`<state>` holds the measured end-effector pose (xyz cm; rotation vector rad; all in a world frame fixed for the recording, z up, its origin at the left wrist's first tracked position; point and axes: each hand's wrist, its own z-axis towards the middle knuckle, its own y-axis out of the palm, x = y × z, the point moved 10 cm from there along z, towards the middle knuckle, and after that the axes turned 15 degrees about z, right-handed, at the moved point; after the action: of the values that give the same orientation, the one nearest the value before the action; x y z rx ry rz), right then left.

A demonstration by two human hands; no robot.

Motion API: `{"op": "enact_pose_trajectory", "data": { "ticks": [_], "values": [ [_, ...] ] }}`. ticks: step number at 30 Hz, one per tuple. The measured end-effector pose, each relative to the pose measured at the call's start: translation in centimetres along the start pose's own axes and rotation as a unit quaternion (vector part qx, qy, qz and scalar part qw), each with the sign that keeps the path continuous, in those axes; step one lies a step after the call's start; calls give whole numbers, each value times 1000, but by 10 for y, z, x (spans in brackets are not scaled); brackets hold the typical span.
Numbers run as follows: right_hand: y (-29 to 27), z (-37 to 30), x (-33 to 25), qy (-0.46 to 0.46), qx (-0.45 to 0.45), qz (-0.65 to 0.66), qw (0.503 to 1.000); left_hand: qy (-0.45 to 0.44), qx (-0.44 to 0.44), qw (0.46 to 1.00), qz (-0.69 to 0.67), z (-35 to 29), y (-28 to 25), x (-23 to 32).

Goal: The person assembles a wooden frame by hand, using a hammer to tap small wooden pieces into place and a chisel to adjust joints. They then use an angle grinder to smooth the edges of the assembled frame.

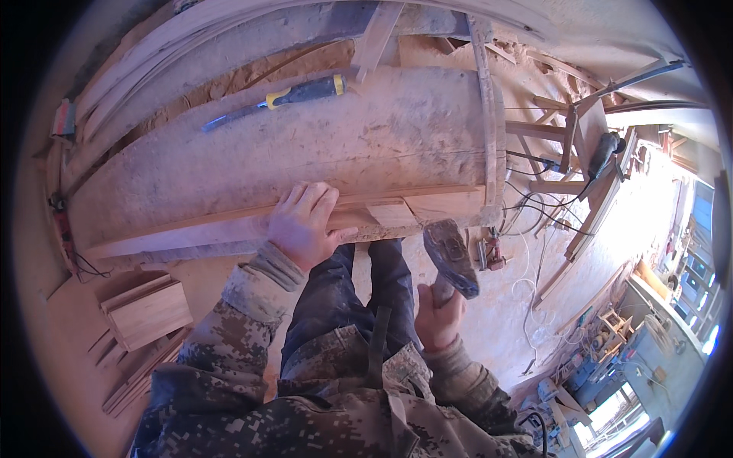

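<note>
Clasps the wooden strip (pixel 198 233) along the near edge of the tabletop (pixel 321 149) with the left hand (pixel 304 225), grips the hammer (pixel 452 256) beside this same edge, farther right, with the right hand (pixel 440 317), and could perhaps bruise the left hand through one badly aimed swing.

A chisel-like tool (pixel 290 97) with a yellow-and-black handle lies in the upper middle of the frame, its bluish blade pointing left. At the left edge hangs or rests a red tool (pixel 61 229), its dark cord trailing below. Lower left holds a stack of short boards (pixel 153 314), with narrow strips (pixel 145 378) beneath it in the frame. Upper right, a black power tool (pixel 605 155) sits among wooden framing; looping cables run nearby. Bright windows (pixel 699 221) line the right edge, above mixed workshop clutter (pixel 611 328).
</note>
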<state>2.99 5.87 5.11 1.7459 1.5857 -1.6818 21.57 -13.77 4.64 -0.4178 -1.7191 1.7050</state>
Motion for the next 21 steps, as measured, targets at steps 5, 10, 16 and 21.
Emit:
{"op": "enact_pose_trajectory", "data": {
  "ticks": [5, 10, 16, 21],
  "values": [
    [21, 23, -1, 0, -43, -82, 996, 19, 5, 1000, 10, -2, 3, -1],
    [15, 10, -15, -8, -18, -18, 1000, 0, -3, 1000, -4, -2, 5, -1],
    [25, 14, 0, 11, -42, 8, 999, 3, -24, 1000, -5, 2, 10, -3],
    [15, -25, 38, 235, -40, 156, 958, 17, -18, 999, -27, 11, 2, 9]
  ]
}}
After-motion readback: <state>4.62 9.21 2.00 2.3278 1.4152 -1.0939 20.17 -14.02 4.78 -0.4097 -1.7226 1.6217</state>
